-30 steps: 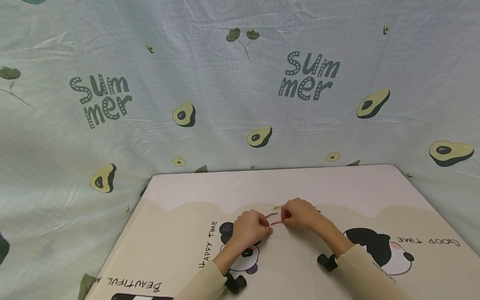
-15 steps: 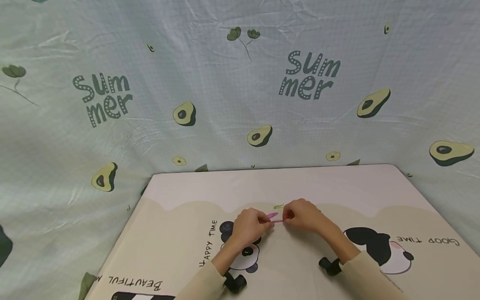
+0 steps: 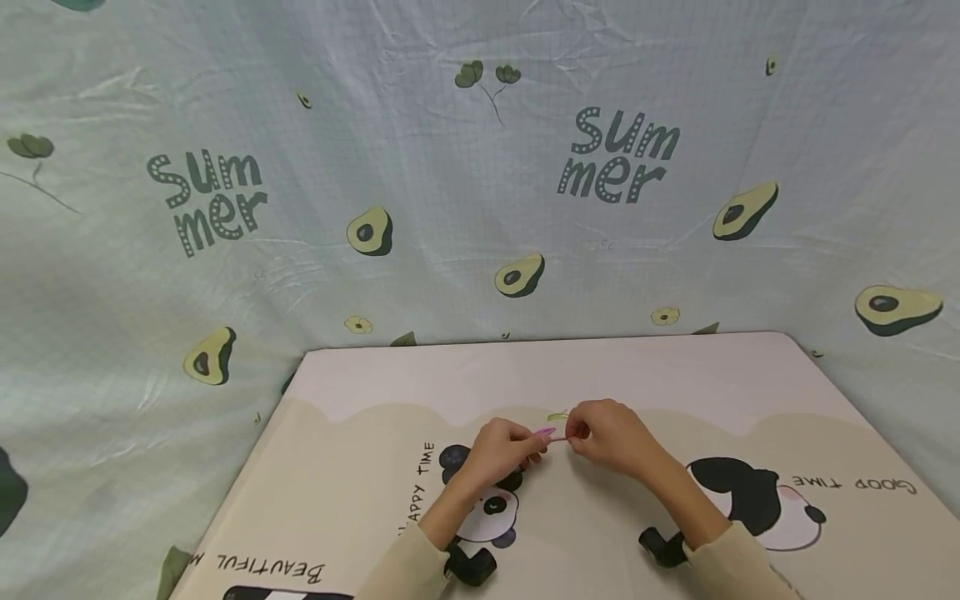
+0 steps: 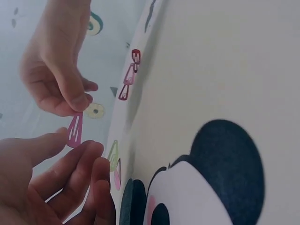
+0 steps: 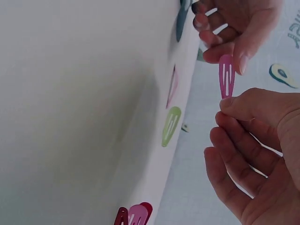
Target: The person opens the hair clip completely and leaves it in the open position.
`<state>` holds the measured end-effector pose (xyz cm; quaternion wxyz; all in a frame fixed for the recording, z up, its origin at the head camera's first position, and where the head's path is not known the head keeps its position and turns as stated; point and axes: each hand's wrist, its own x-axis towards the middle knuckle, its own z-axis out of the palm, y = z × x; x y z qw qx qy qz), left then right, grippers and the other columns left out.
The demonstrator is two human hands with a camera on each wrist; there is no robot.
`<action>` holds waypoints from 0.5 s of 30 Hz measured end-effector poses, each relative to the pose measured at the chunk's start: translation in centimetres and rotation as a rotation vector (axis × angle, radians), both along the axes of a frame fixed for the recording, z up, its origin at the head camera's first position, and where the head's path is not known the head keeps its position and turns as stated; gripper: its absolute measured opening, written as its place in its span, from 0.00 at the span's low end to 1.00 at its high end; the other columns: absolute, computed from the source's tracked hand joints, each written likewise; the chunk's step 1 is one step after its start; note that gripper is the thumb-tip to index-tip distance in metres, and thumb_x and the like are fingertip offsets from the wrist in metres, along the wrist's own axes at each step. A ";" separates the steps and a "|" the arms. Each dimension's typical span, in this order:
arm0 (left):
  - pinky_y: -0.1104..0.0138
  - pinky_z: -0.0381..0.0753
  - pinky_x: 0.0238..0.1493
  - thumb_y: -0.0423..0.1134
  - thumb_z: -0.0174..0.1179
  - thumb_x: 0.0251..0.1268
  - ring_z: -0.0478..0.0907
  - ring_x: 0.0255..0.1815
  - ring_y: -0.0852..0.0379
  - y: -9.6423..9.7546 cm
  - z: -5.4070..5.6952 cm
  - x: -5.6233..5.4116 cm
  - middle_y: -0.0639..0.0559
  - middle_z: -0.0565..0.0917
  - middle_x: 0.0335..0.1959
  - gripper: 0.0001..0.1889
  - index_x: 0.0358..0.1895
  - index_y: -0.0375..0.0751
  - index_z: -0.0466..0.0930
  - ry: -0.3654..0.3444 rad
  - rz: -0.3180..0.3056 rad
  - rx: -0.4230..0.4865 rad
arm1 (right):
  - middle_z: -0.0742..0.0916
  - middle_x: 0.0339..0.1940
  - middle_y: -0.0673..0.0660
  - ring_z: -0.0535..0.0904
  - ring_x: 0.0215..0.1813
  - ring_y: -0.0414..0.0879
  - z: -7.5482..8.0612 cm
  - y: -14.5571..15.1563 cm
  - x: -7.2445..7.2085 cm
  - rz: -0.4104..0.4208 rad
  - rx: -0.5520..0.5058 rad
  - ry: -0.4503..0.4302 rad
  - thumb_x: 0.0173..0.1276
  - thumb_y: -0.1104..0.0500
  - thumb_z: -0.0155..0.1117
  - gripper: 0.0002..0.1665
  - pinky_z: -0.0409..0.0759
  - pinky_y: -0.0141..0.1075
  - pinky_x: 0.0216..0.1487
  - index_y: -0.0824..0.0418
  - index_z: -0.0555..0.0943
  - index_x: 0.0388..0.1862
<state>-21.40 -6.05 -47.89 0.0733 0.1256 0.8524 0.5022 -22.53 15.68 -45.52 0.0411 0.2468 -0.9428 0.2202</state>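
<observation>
A pink snap hair clip (image 5: 227, 75) with slots cut through it is held between my two hands, off the table. My right hand (image 3: 611, 435) pinches its narrow end between thumb and forefinger. At the broad end, the thumb and forefinger of my left hand (image 3: 497, 454) take hold of it, the other fingers loosely bent. In the head view the clip is a thin pink line between the fingertips. Just behind it on the table lie another pink clip (image 3: 544, 431) and a green clip (image 3: 557, 416).
Beyond the right hand's side lie a red clip (image 4: 136, 56), a light pink clip (image 4: 129, 74) and a dark red clip (image 4: 123, 92), close together. The table (image 3: 360, 375) has panda prints and lettering. Behind it hangs an avocado-print cloth (image 3: 435, 183).
Both hands have risen slightly with the pink hair clip between them. The left hand has shifted a little to the right. The clips on the table lie where they were.
</observation>
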 end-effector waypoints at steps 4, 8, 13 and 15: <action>0.68 0.83 0.31 0.46 0.69 0.67 0.82 0.27 0.59 -0.2 0.3 0.0 0.41 0.90 0.29 0.16 0.35 0.33 0.91 -0.094 0.007 0.123 | 0.84 0.27 0.43 0.77 0.33 0.36 0.3 0.0 0.4 0.005 -0.018 0.032 0.60 0.63 0.75 0.07 0.78 0.34 0.37 0.52 0.86 0.30; 0.68 0.84 0.34 0.44 0.71 0.64 0.83 0.28 0.60 -0.5 0.4 -0.2 0.48 0.90 0.28 0.15 0.38 0.33 0.91 -0.194 0.018 0.238 | 0.85 0.28 0.41 0.79 0.34 0.36 0.2 0.0 0.7 -0.004 -0.035 0.076 0.60 0.62 0.76 0.06 0.79 0.33 0.37 0.51 0.87 0.30; 0.72 0.81 0.33 0.41 0.69 0.64 0.79 0.27 0.61 -0.8 0.3 -0.3 0.56 0.86 0.24 0.14 0.41 0.30 0.89 -0.293 -0.003 0.335 | 0.85 0.29 0.41 0.80 0.35 0.38 0.0 -0.3 1.1 -0.008 -0.036 0.153 0.59 0.60 0.77 0.07 0.80 0.32 0.38 0.50 0.86 0.30; 0.72 0.81 0.33 0.40 0.68 0.65 0.79 0.27 0.61 -0.9 0.3 -0.3 0.57 0.86 0.24 0.14 0.42 0.29 0.89 -0.310 -0.018 0.344 | 0.85 0.29 0.41 0.80 0.35 0.39 -0.1 -0.4 1.2 -0.002 -0.045 0.172 0.59 0.60 0.77 0.07 0.80 0.32 0.37 0.50 0.86 0.30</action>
